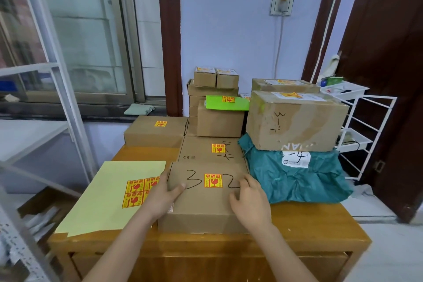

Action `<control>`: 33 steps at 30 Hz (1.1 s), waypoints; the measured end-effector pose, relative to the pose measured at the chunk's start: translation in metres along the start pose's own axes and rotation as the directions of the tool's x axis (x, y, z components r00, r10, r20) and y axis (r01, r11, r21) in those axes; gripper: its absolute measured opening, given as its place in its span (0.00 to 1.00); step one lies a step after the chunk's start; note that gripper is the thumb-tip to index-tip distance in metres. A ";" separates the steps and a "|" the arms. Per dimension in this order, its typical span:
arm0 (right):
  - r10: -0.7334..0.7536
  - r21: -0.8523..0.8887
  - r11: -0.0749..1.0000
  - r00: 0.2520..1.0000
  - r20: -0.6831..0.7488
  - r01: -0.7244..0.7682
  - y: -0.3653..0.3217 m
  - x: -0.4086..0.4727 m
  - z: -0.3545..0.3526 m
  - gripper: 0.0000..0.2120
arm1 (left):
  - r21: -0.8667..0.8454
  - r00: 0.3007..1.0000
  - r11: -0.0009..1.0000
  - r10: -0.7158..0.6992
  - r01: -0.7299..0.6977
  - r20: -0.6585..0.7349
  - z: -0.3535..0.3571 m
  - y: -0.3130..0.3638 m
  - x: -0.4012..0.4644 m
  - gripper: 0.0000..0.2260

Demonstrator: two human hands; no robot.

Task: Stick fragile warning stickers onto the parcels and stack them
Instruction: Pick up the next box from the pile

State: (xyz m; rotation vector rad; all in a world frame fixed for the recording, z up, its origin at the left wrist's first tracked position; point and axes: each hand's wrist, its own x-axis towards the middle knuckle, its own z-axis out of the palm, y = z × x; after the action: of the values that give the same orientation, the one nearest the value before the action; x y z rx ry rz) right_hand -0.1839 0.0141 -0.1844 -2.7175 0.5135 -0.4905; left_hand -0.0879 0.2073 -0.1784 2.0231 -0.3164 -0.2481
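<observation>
Head view: a flat cardboard parcel (203,199) lies near the front edge of a wooden table (320,233), marked "3" and "2" in black pen with a red-and-yellow fragile sticker (213,180) between the digits. The left hand (163,197) grips the parcel's left edge, thumb curled over onto the top face beside the "3". The right hand (250,201) rests on the right part of the top, fingers bent loosely on the cardboard and not wrapped round any edge.

Just left of the parcel, at the front-left corner of the table, lies a pale yellow sticker sheet (109,194) with several fragile stickers in a block, partly covered by the left hand. Directly behind the held parcel sits a second flat box (206,150), stickered and carrying pen marks and a CE print. A third stickered box (155,130) lies at the back-left corner. Along the right edge a teal plastic mail bag (297,178) lies with a large brown carton (295,121) on top of it. Towards the back centre stands a stack of smaller cartons (215,89), a green envelope (227,102) with a sticker lying on one of them. A white wire rack (361,126) stands beyond the table's right side.
</observation>
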 end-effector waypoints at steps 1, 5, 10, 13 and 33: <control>0.006 0.010 1.000 1.000 0.007 -0.006 0.002 -0.001 -0.001 0.20 | 0.000 1.000 1.000 -0.001 0.001 0.002 0.000 0.000 -0.002 0.30; 0.030 0.086 0.996 0.998 0.053 -0.034 0.010 -0.007 -0.006 0.22 | -0.029 1.000 0.999 -0.021 0.020 -0.009 0.000 -0.002 -0.009 0.30; 0.074 0.201 0.976 0.995 0.067 -0.086 0.019 -0.014 -0.008 0.24 | -0.125 0.996 0.989 -0.085 0.086 0.008 -0.005 -0.001 -0.013 0.26; 0.149 0.276 0.948 0.987 0.059 -0.159 0.023 -0.018 -0.008 0.23 | -0.220 0.985 0.962 -0.172 0.161 -0.029 -0.009 -0.006 -0.015 0.21; 0.193 0.587 0.795 0.981 -0.010 -0.150 0.000 -0.016 -0.043 0.23 | -0.564 0.990 0.825 -0.107 0.035 -0.095 -0.037 0.024 -0.044 0.11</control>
State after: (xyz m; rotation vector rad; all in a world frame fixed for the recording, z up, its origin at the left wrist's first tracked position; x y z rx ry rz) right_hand -0.2150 0.0096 -0.1506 -2.0446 0.5172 -0.5823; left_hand -0.1203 0.2421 -0.1389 1.4531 -0.0705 -0.2294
